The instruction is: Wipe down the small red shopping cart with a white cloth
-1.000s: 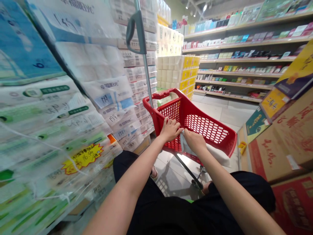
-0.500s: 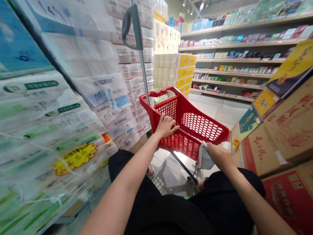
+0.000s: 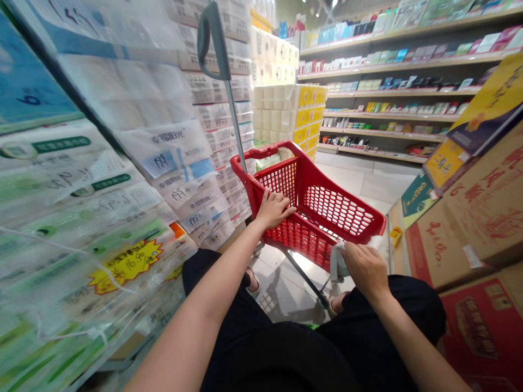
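Note:
A red plastic shopping cart with lattice walls and a tall grey pull handle stands before my knees. My left hand holds the near side rim, its fingers over the edge. In my right hand is a pale grey-white cloth, pressed to the near right corner of the cart. Part of the cloth hangs down outside the wall, and some shows beyond my knuckles. My right fingertips are partly hidden. Behind the cart's inner divider lies something pale green and white that I cannot make out.
Stacked tissue packs rise close on the left, with a yellow price tag. Cardboard boxes line the right side. Shelves of small goods stand at the back, beyond a tiled floor.
My right hand has moved slightly with the cloth at the corner, and its back is turned more upward. My left hand stays on the rim. The view has shifted a little.

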Demonstrator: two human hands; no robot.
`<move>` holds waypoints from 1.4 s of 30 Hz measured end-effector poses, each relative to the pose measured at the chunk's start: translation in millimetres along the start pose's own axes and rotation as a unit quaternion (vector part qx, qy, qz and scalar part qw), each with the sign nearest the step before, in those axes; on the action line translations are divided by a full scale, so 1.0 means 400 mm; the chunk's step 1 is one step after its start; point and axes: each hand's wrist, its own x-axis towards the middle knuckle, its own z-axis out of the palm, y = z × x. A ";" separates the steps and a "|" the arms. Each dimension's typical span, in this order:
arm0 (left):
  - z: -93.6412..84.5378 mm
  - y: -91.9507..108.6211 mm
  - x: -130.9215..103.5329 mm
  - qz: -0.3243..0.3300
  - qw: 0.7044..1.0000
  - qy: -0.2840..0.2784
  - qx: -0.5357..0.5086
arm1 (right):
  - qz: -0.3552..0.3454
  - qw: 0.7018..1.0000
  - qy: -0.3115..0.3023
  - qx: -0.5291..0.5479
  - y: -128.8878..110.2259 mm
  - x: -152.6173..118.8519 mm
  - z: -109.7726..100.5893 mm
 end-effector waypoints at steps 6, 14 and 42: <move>-0.002 -0.007 0.008 -0.002 1.000 -0.002 0.012 | 0.002 1.000 -0.018 -0.023 -0.041 0.062 0.005; -0.009 0.046 0.000 -0.026 0.999 0.031 0.019 | -0.001 1.000 -0.029 -0.002 -0.081 0.158 0.043; -0.025 0.057 0.002 -0.006 0.999 0.035 -0.028 | -0.189 0.966 -0.002 0.177 -0.154 0.238 0.054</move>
